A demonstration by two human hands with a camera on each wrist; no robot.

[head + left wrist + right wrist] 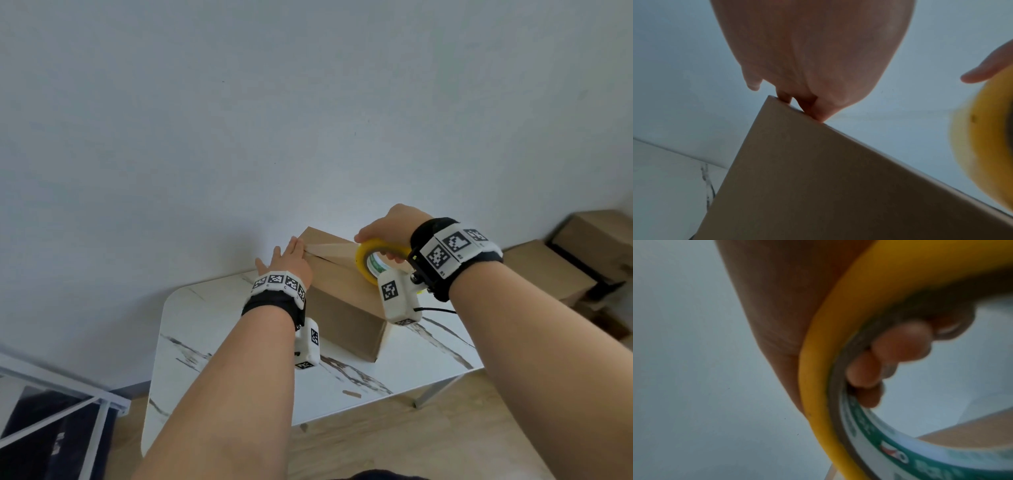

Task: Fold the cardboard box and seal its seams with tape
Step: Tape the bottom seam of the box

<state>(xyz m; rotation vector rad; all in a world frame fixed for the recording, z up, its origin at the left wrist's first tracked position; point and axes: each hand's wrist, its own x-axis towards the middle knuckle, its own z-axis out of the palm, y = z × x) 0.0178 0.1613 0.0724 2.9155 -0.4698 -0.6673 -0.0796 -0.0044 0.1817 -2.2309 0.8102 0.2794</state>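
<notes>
A closed brown cardboard box stands on a white marble-patterned table, near the wall. My left hand lies flat on the box's far left top edge, its fingers pressing the tape's end down. My right hand grips a yellow tape roll above the box top, fingers hooked through its core. A clear strip of tape stretches from the roll to my left fingertips. In the left wrist view the box side fills the lower frame, with the roll at the right.
More cardboard boxes are stacked at the right beyond the table. A white metal frame stands at the lower left. A plain wall rises right behind the box. A small brown scrap lies near the table's front edge.
</notes>
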